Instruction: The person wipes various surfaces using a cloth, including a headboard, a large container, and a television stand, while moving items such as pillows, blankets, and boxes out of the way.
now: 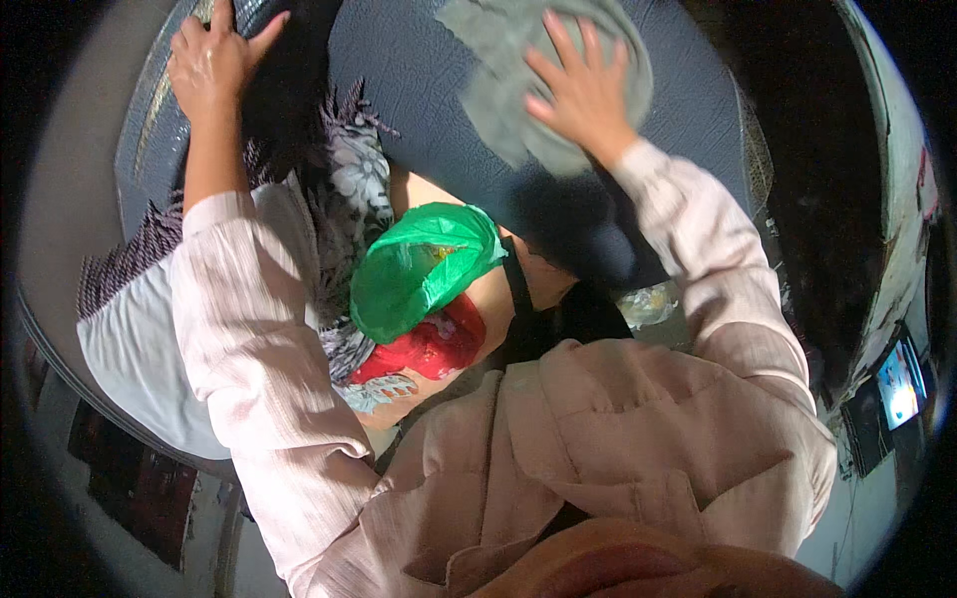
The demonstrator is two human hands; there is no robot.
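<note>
My right hand [579,86] lies flat, fingers spread, on a grey-green cloth [493,112]. The cloth is partly bunched on a dark grey leather-like panel [404,75] with a wrinkled grain. At the upper left, my left hand [209,67] rests with thumb and fingers apart on a shiny dark grey padded edge [146,134]; some of its fingertips run out at the top of the picture. Between my arms sits an open green plastic bag [448,254] with something small and yellowish inside. Under it is a red plastic bag or wrapper [437,344].
A floral fringed scarf [362,161] and a pale fringed cloth [142,366] lie by my left arm. Beneath the bags is a tan surface [493,325], perhaps cardboard. Clear crumpled plastic [647,305] lies near my right elbow. A lit screen [901,381] stands at the far right.
</note>
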